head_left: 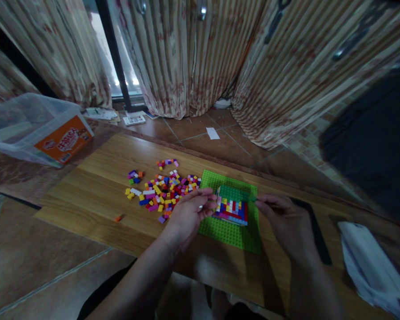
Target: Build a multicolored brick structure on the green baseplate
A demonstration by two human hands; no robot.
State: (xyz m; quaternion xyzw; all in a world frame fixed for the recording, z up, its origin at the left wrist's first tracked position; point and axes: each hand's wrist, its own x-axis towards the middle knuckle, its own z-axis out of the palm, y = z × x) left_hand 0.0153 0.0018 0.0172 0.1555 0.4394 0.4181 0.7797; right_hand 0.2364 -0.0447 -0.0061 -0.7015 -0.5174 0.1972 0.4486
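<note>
A low block of multicoloured toy bricks (232,209) stands on a bright green baseplate (231,238). Dark green pieces (232,193) cover the far part of its top. My left hand (188,215) is at the block's left edge, palm turned inward, its fingers loosely bent and apart with nothing visible in them. On the opposite side, my right hand (288,222) pinches a small green brick (252,198) between thumb and forefinger, close to the block's far right corner. Whether that brick touches the block is unclear.
Loose bricks (160,191) lie heaped on the wooden table (96,191) left of the baseplate, with one orange brick (118,218) apart. A clear plastic bin (30,120) stands far left. At right are a dark flat object (315,235) and a white package (370,258).
</note>
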